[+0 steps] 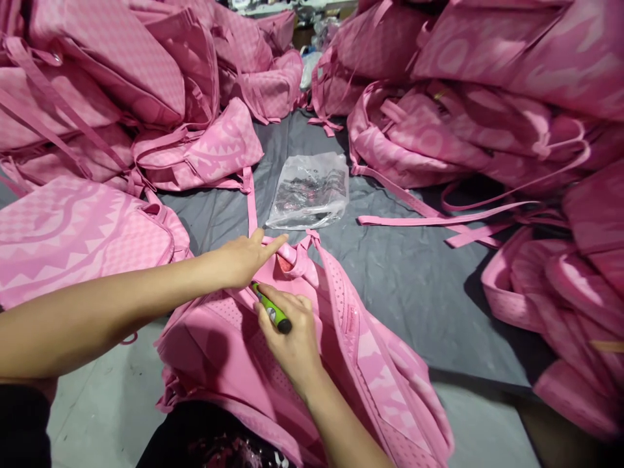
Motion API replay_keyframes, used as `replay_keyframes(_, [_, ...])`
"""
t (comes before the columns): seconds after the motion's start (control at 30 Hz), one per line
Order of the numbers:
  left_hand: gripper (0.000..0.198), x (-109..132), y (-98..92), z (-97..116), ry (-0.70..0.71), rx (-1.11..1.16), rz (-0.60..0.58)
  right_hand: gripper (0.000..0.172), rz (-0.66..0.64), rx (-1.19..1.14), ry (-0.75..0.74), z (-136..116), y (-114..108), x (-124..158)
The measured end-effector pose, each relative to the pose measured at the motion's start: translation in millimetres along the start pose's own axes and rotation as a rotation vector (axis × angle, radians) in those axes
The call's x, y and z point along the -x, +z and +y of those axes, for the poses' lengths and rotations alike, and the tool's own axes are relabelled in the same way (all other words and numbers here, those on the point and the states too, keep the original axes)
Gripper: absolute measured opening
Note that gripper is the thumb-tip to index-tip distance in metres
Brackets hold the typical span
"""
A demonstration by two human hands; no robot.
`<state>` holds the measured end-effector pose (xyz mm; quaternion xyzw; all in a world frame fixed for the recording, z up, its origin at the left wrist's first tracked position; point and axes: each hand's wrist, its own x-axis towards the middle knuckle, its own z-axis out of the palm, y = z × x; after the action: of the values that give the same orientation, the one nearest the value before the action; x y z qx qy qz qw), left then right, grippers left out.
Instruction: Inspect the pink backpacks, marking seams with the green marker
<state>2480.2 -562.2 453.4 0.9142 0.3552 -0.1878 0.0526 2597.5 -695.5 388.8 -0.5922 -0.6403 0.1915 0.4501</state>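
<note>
Your left hand (246,260) covers part of the pink backpack's (214,354) top edge, so its lower fingers can't be made out. Working end of the green pen-shaped tool (270,305) is hidden by your left hand; your right hand (292,325) covers part of its body — can't tell exactly what tool it is. Strap label (351,320) is too small for you to read. Contents of the clear plastic bag (312,188) are a dark blur. Bottom edge cuts off your right forearm (341,416) and the backpack; left edge crops your black sleeve (22,422). Stacked backpacks (517,52) run out of frame — far background blurred.
</note>
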Motion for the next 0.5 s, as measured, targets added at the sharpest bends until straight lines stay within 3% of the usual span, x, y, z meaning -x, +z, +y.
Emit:
replay_keyframes(0.17, [0.096,2,-1.1,2,-0.014,0.019,0.032,0.022,-0.002,0.054,0.014,-2,1,-1])
replay_keyframes(0.3, [0.097,3,2.7,1,-0.006,0.032,0.044,0.025,-0.053,-0.072,0.033,-2,-1,-4])
replay_keyframes(0.5, [0.097,0,9.7,-1,0.011,0.042,0.107,0.027,-0.051,-0.050,0.010,-1,8,-8])
